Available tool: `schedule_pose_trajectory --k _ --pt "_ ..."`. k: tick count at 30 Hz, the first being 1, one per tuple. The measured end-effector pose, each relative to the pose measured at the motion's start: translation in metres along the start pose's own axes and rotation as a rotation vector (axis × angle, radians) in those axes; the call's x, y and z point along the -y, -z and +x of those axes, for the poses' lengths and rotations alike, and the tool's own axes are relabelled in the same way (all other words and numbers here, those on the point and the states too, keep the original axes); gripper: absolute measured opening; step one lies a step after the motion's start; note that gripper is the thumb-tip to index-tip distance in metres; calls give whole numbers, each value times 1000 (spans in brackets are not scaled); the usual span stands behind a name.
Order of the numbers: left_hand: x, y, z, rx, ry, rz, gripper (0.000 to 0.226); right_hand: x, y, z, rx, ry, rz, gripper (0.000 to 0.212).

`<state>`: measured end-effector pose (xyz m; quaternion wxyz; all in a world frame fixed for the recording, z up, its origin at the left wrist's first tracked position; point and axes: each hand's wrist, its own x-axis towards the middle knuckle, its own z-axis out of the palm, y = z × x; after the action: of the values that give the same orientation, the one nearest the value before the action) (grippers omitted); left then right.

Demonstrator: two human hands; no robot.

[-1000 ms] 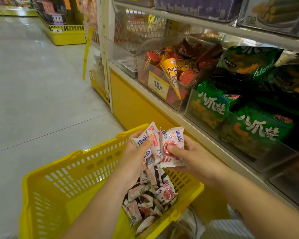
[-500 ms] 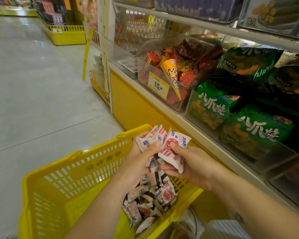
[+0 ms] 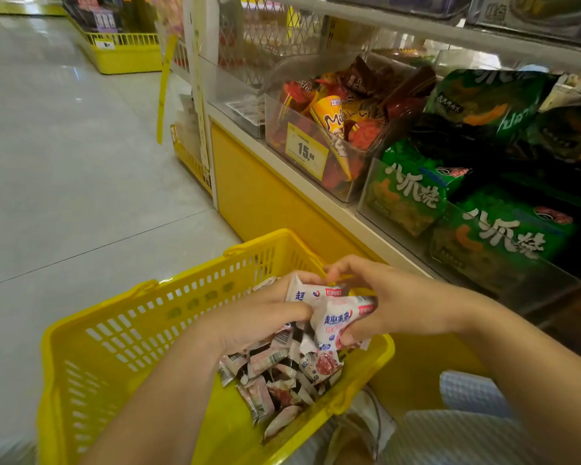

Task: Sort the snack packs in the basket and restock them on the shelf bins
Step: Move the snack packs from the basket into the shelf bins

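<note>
At the lower centre of the frame, over a yellow basket (image 3: 121,333), two bare hands hold small white snack packs (image 3: 329,313) printed with blue characters and red labels; at least two can be made out in the grip, one overlapping the other. The left hand (image 3: 262,317) is curled around the packs from the left with its thumb laid across the top one, and the right hand (image 3: 393,303) is closed on them from the right, fingers arched over the upper edge and thumb pressed beneath. Directly below the hands, in the right half of the basket, lies a loose pile of packs (image 3: 275,380), white and pink with dark seams, too jumbled to count. The basket has slotted walls and stands on a pale tiled floor (image 3: 64,162) beside a yellow shelf base (image 3: 265,196). In the right half of the frame, clear bins (image 3: 346,162) line the shelf: one holds orange, red and brown packets behind a price tag (image 3: 306,151) reading 15, and those to its right hold green bags (image 3: 413,193) with white characters. At the upper left, a yellow display stand (image 3: 125,55) sits across the aisle.
</note>
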<state>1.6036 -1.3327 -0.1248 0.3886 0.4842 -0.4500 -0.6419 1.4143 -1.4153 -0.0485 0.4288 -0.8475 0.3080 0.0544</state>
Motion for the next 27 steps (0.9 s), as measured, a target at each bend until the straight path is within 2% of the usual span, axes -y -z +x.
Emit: schedule_pose_trajectory --k 2,5,8,10,14,15,19,22,25,27 --pt "-2 -1 0 12 14 20 54 -1 -3 2 35 2 18 81" --pt "-8 0 -1 9 16 -187 74 1 -3 3 -35 32 -61 80" --pt "-19 -3 -3 -37 -54 -437 56 7 -3 -3 -214 87 -57 66" --pt "-28 -9 -2 -148 -121 -480 45 13 -5 -11 -353 143 -107 67" --pt "-51 -23 -3 -315 -241 -496 50 29 -4 -28 -531 213 -157 64" --pt "-57 -28 -5 -345 -267 -473 47 32 -2 -33 -542 179 -122 63" --pt "-86 -39 -20 -461 -374 -181 32 40 4 -65 -518 94 286 56" --pt "-112 -43 -40 -480 -536 70 29 53 15 -97 -655 101 461 60" --pt "-146 -51 -63 -448 -678 272 28 77 35 -134 -776 117 506 65" --pt "-170 -62 -73 -432 -734 368 20 93 50 -161 -807 129 488 69"
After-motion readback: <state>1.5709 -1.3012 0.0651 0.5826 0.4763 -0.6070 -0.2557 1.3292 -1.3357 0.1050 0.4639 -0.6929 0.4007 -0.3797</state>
